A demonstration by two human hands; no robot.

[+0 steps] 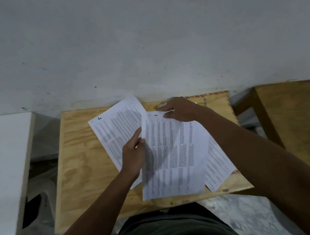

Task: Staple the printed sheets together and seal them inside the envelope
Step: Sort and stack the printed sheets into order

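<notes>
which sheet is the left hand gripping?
The far-left sheet, with a handwritten mark at its top corner, fanned out toward the table's left. The left hand pinches its lower edge; the other sheets lie right of it, under the right hand.

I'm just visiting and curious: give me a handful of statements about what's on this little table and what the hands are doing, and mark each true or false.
1. Several printed sheets lie fanned out on the wooden table. True.
2. The left hand holds a stapler. False: it holds a sheet, and no stapler is clearly visible.
3. The right hand rests at the top of the middle sheet. True.
4. The sheets are already sealed inside the envelope. False: they lie loose, partly on top of it.
5. The envelope has a striped border. True.
</notes>
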